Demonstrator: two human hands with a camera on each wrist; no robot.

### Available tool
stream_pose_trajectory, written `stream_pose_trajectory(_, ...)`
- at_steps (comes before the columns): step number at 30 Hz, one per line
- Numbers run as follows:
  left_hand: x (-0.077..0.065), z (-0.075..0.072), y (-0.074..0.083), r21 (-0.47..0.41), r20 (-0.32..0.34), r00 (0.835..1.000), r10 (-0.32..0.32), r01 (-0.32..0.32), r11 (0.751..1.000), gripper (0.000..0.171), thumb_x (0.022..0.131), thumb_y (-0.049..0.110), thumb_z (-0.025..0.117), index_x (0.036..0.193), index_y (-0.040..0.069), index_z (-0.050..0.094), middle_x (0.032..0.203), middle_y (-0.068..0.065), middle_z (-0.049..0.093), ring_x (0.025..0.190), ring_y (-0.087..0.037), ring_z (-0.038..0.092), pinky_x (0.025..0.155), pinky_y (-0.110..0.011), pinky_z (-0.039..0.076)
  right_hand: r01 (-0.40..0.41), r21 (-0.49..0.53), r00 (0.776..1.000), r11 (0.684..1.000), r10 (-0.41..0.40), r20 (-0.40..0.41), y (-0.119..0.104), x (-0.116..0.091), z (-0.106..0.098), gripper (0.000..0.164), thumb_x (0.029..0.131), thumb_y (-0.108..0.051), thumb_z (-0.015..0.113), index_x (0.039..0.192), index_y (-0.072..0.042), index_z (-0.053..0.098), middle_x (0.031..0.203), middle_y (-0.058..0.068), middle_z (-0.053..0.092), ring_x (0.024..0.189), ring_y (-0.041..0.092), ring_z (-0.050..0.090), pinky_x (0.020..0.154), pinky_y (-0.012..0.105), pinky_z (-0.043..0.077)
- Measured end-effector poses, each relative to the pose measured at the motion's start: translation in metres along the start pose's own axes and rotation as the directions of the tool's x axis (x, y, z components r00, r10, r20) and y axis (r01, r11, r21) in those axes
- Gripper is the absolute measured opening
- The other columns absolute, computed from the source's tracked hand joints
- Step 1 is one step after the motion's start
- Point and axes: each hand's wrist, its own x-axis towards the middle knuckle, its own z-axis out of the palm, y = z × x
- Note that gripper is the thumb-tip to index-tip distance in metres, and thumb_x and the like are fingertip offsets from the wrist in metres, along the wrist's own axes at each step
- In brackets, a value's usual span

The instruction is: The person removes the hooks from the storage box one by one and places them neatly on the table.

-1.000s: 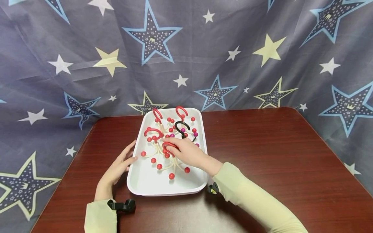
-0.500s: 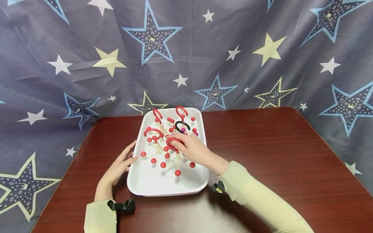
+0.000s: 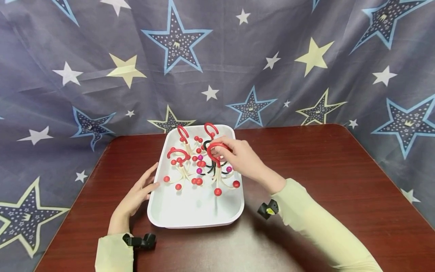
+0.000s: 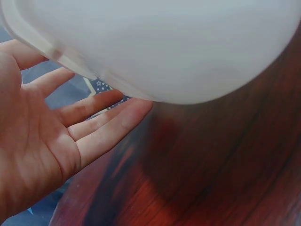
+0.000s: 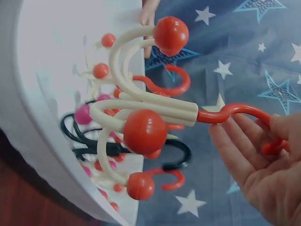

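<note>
Grey star-printed fabric backdrop (image 3: 217, 68) behind dark-red wood-grain table (image 3: 323, 170); white rounded plastic tray (image 3: 183, 207) left of centre, tabletop extending rightward; right hand (image 3: 242, 156) grasps cream, red-ball-tipped plastic hanger (image 5: 174, 109) above tray, just inside its right edge; left hand (image 3: 136, 192), unclenched, touches left edge.

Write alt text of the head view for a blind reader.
A right hand holds a cream ball-tipped hanger by its red hook over a white tray of similar pieces, including a black one, while the left hand touches the tray's side. Star-patterned cloth hangs behind the table.
</note>
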Motion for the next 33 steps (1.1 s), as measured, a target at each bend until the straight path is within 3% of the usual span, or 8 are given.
stream_pose_trajectory(7,0.0,-0.001,0.003,0.027,0.003,1.0,-0.023,0.023,0.999,0.066,0.091,0.024,0.054,0.146,0.027,0.017,0.137,-0.024,0.035,0.108,-0.026,0.053,0.078,-0.037,0.052,-0.013,0.094,0.999,0.995,0.017,-0.047,0.001,0.0,-0.03,0.016,0.09,-0.025,0.056,0.102,-0.016,0.061,0.09,0.001,0.069,0.08,0.011,0.067,0.067,0.027,0.053)
stream_pose_trajectory(13,-0.002,-0.006,0.003,-0.023,0.044,0.999,-0.003,0.004,1.0,0.067,0.09,0.017,0.053,0.146,0.022,0.017,0.138,-0.026,0.032,0.103,-0.012,0.055,0.076,-0.033,0.052,0.006,0.175,0.996,0.985,0.009,-0.086,0.004,-0.001,-0.058,0.019,0.092,-0.024,0.053,0.104,-0.01,0.059,0.093,0.007,0.068,0.081,0.015,0.067,0.071,0.027,0.053)
stream_pose_trajectory(17,-0.003,-0.008,0.002,-0.063,0.069,0.998,0.012,-0.007,0.998,0.068,0.09,0.013,0.052,0.146,0.02,0.015,0.139,-0.027,0.029,0.1,-0.006,0.056,0.076,-0.031,0.052,0.008,0.148,0.993,0.989,0.009,-0.116,0.004,-0.004,-0.074,0.019,0.093,-0.02,0.052,0.104,-0.006,0.059,0.093,0.01,0.068,0.082,0.018,0.067,0.071,0.028,0.053)
stream_pose_trajectory(23,-0.008,-0.008,0.002,-0.104,0.074,0.997,0.034,-0.026,0.994,0.066,0.091,0.01,0.051,0.146,0.017,0.015,0.139,-0.029,0.027,0.1,-0.007,0.057,0.075,-0.031,0.052,-0.003,0.099,0.986,0.995,0.019,-0.166,0.022,-0.001,-0.091,0.02,0.092,-0.021,0.053,0.104,-0.006,0.06,0.091,0.01,0.068,0.081,0.017,0.067,0.07,0.026,0.053)
stream_pose_trajectory(33,-0.009,-0.01,0.002,-0.095,0.08,0.996,0.031,-0.024,0.995,0.065,0.091,0.01,0.051,0.146,0.017,0.017,0.139,-0.028,0.028,0.1,-0.007,0.058,0.076,-0.031,0.052,-0.091,0.065,0.975,0.994,0.102,-0.2,0.059,0.006,-0.101,0.022,0.091,-0.019,0.055,0.106,-0.004,0.062,0.093,0.016,0.067,0.083,0.023,0.067,0.07,0.026,0.053)
